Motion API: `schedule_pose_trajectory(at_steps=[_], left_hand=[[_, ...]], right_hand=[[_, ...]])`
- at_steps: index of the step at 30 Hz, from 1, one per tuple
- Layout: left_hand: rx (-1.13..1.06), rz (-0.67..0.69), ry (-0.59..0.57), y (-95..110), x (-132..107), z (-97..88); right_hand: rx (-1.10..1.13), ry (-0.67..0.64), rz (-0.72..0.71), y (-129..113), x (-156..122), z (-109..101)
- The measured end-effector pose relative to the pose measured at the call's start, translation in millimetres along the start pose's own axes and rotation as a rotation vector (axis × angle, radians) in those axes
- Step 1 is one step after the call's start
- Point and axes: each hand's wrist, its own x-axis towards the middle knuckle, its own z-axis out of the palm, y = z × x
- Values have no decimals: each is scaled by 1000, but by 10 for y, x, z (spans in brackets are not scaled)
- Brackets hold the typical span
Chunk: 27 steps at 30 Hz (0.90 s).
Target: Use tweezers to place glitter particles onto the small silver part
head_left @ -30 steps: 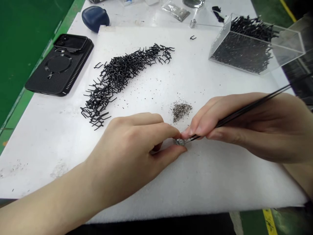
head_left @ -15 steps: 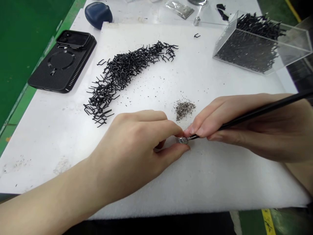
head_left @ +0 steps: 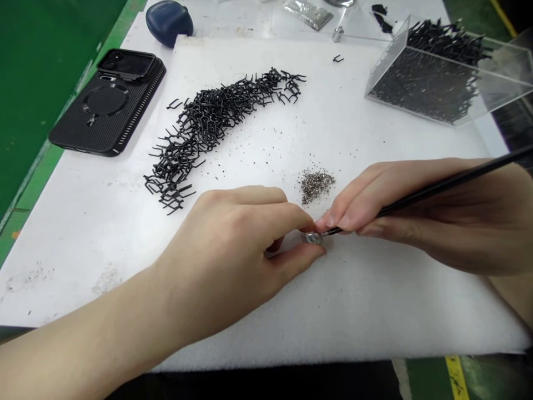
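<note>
My left hand (head_left: 233, 239) is closed in a pinch, with thumb and forefinger around a small shiny silvery round part (head_left: 313, 238) just above the white foam sheet. In my right hand (head_left: 428, 214) are black tweezers (head_left: 441, 184), held like a pen, their tips at the silvery part. The fingertips of both hands almost meet there. Just beyond them lies a small heap of tiny glittering brown-silver grains (head_left: 316, 185). Farther left, a curved pile of small black forked pieces (head_left: 216, 114) spreads over the foam. Details of the silvery part are too small to make out.
A clear plastic box (head_left: 416, 94) full of black pieces lies tilted at the right back. A black phone (head_left: 108, 103) rests at the left edge, near a dark blue rounded object (head_left: 169, 23). At the back are a small clear bag (head_left: 308, 14) and a single forked piece (head_left: 338, 59).
The tweezers' tips have shifted slightly at the silvery part, and more of its surface shows. Both hands keep their grips; the whole view has moved a little.
</note>
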Motion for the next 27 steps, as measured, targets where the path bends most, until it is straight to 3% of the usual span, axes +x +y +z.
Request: schedule_pose_trajectory(at_steps=[4, 11, 27], left_hand=[[-12, -10, -4, -6, -11, -7], [-45, -43, -3, -3, -12, -9], [-31, -77, -4, -2, 1, 9]], right_hand=[[-28, 33, -9, -31, 6, 11], [-275, 302, -36, -29, 70, 5], [-261, 272, 25, -6, 75, -10]])
